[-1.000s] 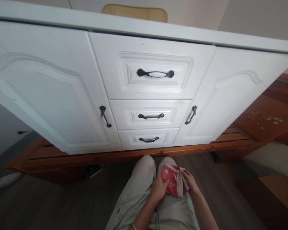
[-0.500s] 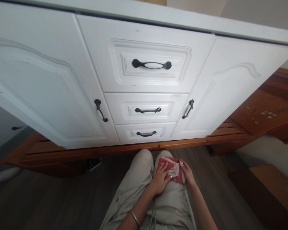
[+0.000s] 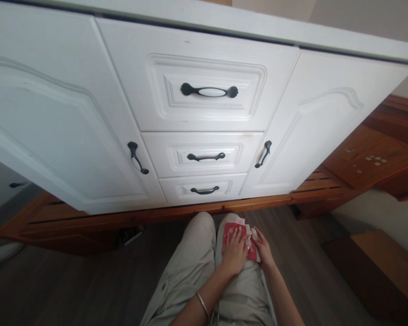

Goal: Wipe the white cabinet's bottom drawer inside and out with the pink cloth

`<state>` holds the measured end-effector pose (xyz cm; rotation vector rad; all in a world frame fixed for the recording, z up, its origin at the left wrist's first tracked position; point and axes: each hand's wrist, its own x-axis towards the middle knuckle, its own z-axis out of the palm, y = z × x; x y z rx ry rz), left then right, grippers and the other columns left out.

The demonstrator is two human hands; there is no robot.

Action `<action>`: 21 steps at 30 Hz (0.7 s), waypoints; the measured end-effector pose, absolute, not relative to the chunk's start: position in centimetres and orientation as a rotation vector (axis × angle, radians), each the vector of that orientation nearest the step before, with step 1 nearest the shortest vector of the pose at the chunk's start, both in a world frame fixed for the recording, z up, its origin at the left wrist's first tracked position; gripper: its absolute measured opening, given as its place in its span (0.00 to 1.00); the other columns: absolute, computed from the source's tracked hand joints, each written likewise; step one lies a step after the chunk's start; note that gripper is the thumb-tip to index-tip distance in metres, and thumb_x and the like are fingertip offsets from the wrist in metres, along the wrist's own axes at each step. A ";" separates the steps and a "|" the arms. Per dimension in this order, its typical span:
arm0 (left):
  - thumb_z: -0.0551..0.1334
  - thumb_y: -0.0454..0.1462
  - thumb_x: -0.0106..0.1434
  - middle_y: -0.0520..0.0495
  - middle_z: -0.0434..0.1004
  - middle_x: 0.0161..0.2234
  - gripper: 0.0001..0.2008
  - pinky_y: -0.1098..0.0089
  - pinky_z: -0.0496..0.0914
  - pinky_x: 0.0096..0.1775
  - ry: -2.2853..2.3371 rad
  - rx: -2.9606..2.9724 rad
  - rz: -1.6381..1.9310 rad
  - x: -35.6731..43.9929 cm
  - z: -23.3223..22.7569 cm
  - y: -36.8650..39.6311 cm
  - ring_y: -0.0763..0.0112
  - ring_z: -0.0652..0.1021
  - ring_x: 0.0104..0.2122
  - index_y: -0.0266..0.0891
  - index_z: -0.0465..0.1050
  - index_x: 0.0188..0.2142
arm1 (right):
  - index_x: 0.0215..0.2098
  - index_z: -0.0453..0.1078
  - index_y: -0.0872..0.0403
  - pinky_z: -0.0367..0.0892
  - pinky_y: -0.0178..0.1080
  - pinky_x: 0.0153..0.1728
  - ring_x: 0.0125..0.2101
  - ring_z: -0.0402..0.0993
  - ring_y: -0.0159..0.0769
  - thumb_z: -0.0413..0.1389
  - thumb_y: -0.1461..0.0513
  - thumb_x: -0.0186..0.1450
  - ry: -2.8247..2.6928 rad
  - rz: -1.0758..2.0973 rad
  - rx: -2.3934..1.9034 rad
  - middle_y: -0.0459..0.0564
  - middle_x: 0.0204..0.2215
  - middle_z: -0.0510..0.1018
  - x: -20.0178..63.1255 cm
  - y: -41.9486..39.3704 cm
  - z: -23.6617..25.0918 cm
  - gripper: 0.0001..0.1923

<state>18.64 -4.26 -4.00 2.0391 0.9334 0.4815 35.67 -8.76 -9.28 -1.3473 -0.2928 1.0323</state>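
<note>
Below the white cabinet (image 3: 204, 113), a red-and-white folded bag (image 3: 240, 233) lies on the person's right thigh (image 3: 241, 280), left hand (image 3: 235, 249) pressed flat on it, right hand (image 3: 262, 246) pinching its right edge.

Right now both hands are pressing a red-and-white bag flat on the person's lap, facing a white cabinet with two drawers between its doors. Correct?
Not quite: the head view shows three drawers stacked between the doors, not two. The rest holds: the left hand and right hand press the red-and-white bag flat on the person's lap, in front of the white cabinet.
</note>
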 end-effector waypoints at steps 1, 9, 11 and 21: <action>0.53 0.46 0.72 0.46 0.57 0.73 0.27 0.38 0.46 0.72 0.946 2.123 0.415 18.8 -4.4 -4.8 0.52 0.54 0.74 0.49 0.62 0.68 | 0.53 0.75 0.48 0.76 0.47 0.51 0.46 0.82 0.49 0.75 0.55 0.40 -0.270 1.029 -1.345 0.50 0.43 0.86 35.6 -8.8 -9.2 0.41; 0.48 0.51 0.74 0.50 0.57 0.73 0.28 0.36 0.49 0.71 1.017 2.278 0.397 19.1 -4.8 -5.9 0.53 0.55 0.73 0.54 0.57 0.70 | 0.40 0.81 0.53 0.76 0.52 0.52 0.46 0.83 0.53 0.67 0.49 0.55 0.061 1.275 -1.149 0.54 0.38 0.87 34.7 -9.2 -7.7 0.21; 0.46 0.50 0.74 0.52 0.56 0.73 0.27 0.36 0.51 0.71 1.019 2.261 0.451 19.1 -4.1 -5.9 0.54 0.56 0.73 0.57 0.54 0.71 | 0.42 0.81 0.52 0.74 0.53 0.54 0.48 0.81 0.53 0.66 0.49 0.57 0.067 1.307 -1.072 0.54 0.41 0.87 34.6 -9.2 -6.9 0.21; 0.51 0.53 0.70 0.40 0.54 0.73 0.36 0.41 0.42 0.73 0.948 2.107 0.322 19.3 -3.0 -6.0 0.51 0.51 0.74 0.39 0.53 0.72 | 0.46 0.80 0.48 0.71 0.52 0.58 0.55 0.77 0.53 0.67 0.54 0.53 -0.077 1.233 -1.148 0.52 0.48 0.85 33.0 -8.7 -4.6 0.22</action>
